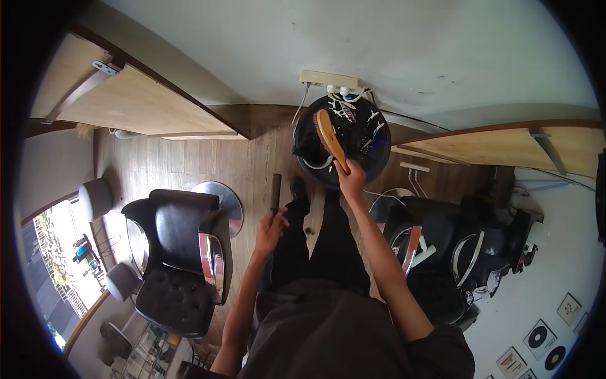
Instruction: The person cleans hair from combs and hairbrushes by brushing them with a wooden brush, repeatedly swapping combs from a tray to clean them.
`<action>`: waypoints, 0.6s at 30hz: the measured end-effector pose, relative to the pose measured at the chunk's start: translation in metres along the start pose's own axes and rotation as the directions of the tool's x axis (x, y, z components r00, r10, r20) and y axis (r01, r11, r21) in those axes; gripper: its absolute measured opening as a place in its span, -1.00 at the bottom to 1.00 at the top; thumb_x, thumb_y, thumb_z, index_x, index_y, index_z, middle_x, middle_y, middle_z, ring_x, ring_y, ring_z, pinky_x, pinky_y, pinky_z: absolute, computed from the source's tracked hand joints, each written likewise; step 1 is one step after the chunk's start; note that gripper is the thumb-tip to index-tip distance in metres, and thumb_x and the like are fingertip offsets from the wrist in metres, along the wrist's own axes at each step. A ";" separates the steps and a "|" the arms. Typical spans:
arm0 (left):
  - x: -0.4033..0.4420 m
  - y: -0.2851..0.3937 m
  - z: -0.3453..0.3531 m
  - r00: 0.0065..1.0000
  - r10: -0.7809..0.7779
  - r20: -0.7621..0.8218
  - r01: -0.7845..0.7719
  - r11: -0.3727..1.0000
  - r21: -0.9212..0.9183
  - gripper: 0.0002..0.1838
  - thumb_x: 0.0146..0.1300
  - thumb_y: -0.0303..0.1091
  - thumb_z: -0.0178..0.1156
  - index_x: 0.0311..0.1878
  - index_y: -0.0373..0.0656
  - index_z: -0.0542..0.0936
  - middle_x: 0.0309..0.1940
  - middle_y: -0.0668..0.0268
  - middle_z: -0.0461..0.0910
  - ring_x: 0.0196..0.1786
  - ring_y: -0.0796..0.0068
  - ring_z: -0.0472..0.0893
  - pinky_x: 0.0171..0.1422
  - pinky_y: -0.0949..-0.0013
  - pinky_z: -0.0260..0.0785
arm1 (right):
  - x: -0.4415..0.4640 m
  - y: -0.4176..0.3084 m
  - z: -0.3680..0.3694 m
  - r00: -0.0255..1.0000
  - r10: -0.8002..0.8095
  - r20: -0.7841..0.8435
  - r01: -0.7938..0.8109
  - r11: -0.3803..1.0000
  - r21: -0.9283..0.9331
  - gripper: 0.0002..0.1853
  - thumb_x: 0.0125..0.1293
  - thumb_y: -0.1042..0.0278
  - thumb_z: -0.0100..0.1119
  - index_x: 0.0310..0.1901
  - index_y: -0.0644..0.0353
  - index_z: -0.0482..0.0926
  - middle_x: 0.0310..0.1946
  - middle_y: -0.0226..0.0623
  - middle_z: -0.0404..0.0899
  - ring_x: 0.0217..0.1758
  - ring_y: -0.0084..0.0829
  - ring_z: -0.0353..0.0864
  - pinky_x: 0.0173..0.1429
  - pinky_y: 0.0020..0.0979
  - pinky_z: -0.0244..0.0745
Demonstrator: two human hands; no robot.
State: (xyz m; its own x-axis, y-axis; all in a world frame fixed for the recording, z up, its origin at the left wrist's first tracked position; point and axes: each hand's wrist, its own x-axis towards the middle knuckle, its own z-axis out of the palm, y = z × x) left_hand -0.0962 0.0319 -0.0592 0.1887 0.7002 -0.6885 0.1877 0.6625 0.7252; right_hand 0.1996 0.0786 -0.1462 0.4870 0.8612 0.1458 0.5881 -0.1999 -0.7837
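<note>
My right hand (351,182) is closed around the handle of a wooden hairbrush (328,139), its bristles facing left. The brush is over a round black tray (372,165) that holds white hair clips (344,112), other small tools and a black item, partly hidden, that may be a hair dryer (309,149). Lower and to the left, my left hand (270,231) grips the end of a flat dark comb (276,192), which points away from me above the wooden floor. Some fingers of this hand are spread off the comb.
Black salon chairs stand on the left (177,259) and right (432,252). A power strip (328,80) with plugged-in cables sits on the wall behind the tray. Wooden counters jut out at left (145,101) and right (505,142). A cable trails by the right chair's base.
</note>
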 end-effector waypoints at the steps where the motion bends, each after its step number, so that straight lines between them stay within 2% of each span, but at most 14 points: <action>1: 0.003 0.011 0.005 0.999 -0.004 0.037 0.005 1.000 -0.019 -0.69 0.69 -0.24 0.01 0.24 -0.17 0.63 -0.44 0.46 0.60 -0.48 0.80 0.36 -0.39 0.57 0.22 | -0.003 -0.008 -0.017 0.998 0.037 0.052 -0.037 0.999 0.004 -0.74 0.46 0.21 0.38 -0.24 0.26 0.66 -0.50 -0.07 0.56 -0.48 -0.02 0.56 -0.34 -0.17 0.43; 3: 0.012 0.027 0.016 0.997 0.003 0.080 -0.001 0.999 -0.036 -0.68 0.71 -0.21 -0.01 0.26 -0.16 0.61 -0.44 0.46 0.60 -0.50 0.80 0.33 -0.41 0.58 0.21 | -0.010 -0.028 -0.052 0.993 0.068 0.093 -0.069 0.998 0.005 -0.72 0.50 0.20 0.35 -0.28 0.26 0.63 -0.50 -0.08 0.55 -0.51 -0.03 0.52 -0.35 -0.16 0.40; 5: 0.024 0.033 0.027 0.975 0.133 0.179 -0.135 0.991 -0.001 -0.61 0.72 -0.13 -0.05 0.30 -0.19 0.57 -0.41 0.48 0.51 -0.52 0.80 0.26 -0.49 0.57 0.12 | -0.023 -0.048 -0.085 0.954 0.182 0.238 -0.203 0.977 0.068 -0.70 0.54 0.20 0.31 -0.26 0.28 0.60 -0.54 -0.09 0.49 -0.55 -0.05 0.39 -0.37 -0.17 0.32; 6: 0.028 0.034 0.032 0.970 0.146 0.194 -0.149 0.989 0.002 -0.61 0.72 -0.13 -0.05 0.30 -0.19 0.57 -0.41 0.48 0.51 -0.52 0.80 0.26 -0.49 0.57 0.12 | -0.031 -0.054 -0.101 0.959 0.180 0.217 -0.198 0.978 0.067 -0.70 0.54 0.20 0.31 -0.26 0.28 0.60 -0.54 -0.09 0.49 -0.55 -0.05 0.39 -0.37 -0.17 0.32; 8: 0.042 0.044 0.046 0.944 0.126 0.305 -0.105 0.991 -0.087 -0.60 0.74 -0.11 -0.09 0.29 -0.18 0.57 -0.41 0.48 0.46 -0.53 0.79 0.24 -0.50 0.58 0.11 | -0.039 -0.065 -0.129 0.953 0.120 0.277 -0.149 0.985 0.086 -0.74 0.56 0.21 0.27 0.04 0.26 0.64 -0.44 -0.03 0.60 -0.44 -0.02 0.59 -0.30 -0.20 0.44; 9: 0.042 0.056 0.055 0.937 0.144 0.319 -0.124 0.989 -0.080 -0.60 0.74 -0.11 -0.09 0.29 -0.18 0.57 -0.41 0.48 0.46 -0.53 0.79 0.24 -0.50 0.58 0.11 | -0.042 -0.077 -0.142 0.961 0.114 0.252 -0.140 0.986 0.089 -0.74 0.56 0.21 0.27 0.04 0.26 0.64 -0.44 -0.03 0.60 -0.44 -0.02 0.59 -0.30 -0.20 0.44; 11: 0.039 0.080 0.077 0.913 0.150 0.379 -0.127 0.988 -0.085 -0.58 0.75 -0.09 -0.11 0.30 -0.18 0.57 -0.43 0.50 0.38 -0.54 0.79 0.20 -0.51 0.58 0.08 | -0.040 -0.100 -0.165 0.974 0.095 0.207 -0.120 0.986 0.112 -0.56 0.59 0.25 0.23 0.41 0.12 0.51 -0.23 0.02 0.71 -0.22 0.04 0.75 -0.17 -0.20 0.56; 12: 0.035 0.095 0.087 0.906 0.165 0.389 -0.147 0.986 -0.076 -0.58 0.75 -0.09 -0.11 0.30 -0.18 0.57 -0.43 0.50 0.38 -0.54 0.79 0.20 -0.51 0.58 0.08 | -0.036 -0.102 -0.174 0.979 0.088 0.184 -0.111 0.987 0.119 -0.56 0.59 0.25 0.23 0.41 0.12 0.51 -0.23 0.02 0.71 -0.22 0.04 0.75 -0.17 -0.20 0.56; 14: 0.026 0.120 0.105 0.878 0.098 0.469 -0.074 0.995 -0.068 -0.59 0.75 -0.09 -0.11 0.32 -0.17 0.56 -0.44 0.53 0.32 -0.54 0.79 0.18 -0.53 0.58 0.03 | -0.028 -0.105 -0.193 0.982 -0.063 0.175 0.053 0.997 0.063 -0.39 0.59 0.29 0.21 0.60 -0.05 0.33 0.02 0.02 0.73 0.00 0.06 0.78 -0.05 -0.18 0.62; 18: 0.022 0.139 0.143 0.868 0.116 0.483 -0.116 0.993 -0.030 -0.62 0.75 -0.12 -0.10 0.25 -0.14 0.60 -0.49 0.55 0.33 -0.54 0.78 0.23 -0.51 0.57 0.10 | -0.004 -0.100 -0.220 0.988 -0.111 0.108 0.111 0.994 0.000 -0.40 0.59 0.34 0.19 0.60 -0.11 0.35 -0.04 -0.07 0.71 -0.09 0.03 0.77 -0.08 -0.15 0.61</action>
State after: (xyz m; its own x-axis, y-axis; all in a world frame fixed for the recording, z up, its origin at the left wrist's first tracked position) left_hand 0.0720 0.1012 0.0250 0.6511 0.5563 -0.5163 0.1352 0.5844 0.8001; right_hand 0.2808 -0.0080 0.0640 0.3465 0.9233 0.1656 0.6389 -0.1030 -0.7623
